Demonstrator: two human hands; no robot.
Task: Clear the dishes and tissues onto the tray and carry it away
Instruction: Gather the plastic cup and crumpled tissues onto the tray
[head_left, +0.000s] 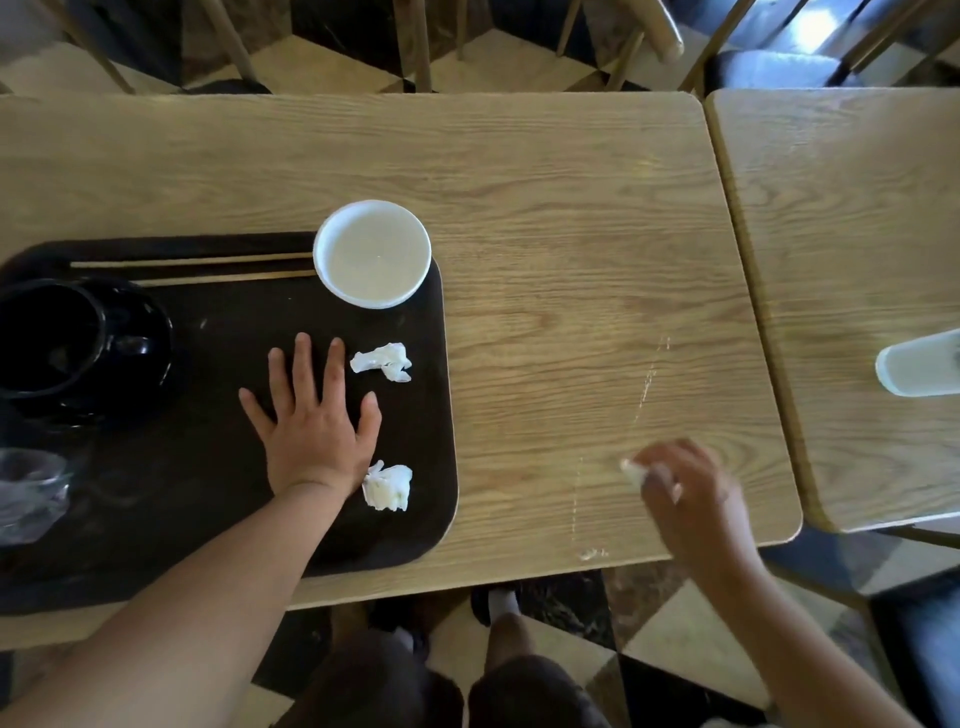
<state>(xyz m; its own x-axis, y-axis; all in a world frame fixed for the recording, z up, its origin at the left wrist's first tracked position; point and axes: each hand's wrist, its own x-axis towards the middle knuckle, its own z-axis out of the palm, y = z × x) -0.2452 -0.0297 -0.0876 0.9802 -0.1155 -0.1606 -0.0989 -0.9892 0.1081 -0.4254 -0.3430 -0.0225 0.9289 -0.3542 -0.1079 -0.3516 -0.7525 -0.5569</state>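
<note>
A dark brown tray (223, 499) lies on the left half of the wooden table (571, 234). On it stand a white bowl (372, 253) at the far right corner, a black pot (78, 343) at the left, two chopsticks (192, 270) along the far side and two crumpled tissues (383, 361) (388, 485). My left hand (311, 421) lies flat and open on the tray between the tissues. My right hand (685, 488) is blurred over the table's near right part, its fingers closed on a white tissue (635, 470).
A crumpled clear plastic wrapper (31, 493) lies at the tray's near left. Faint crumbs and streaks (592, 553) mark the table near its front edge. A second table (852, 260) adjoins on the right with a pale cup (919, 366). Chair legs stand behind.
</note>
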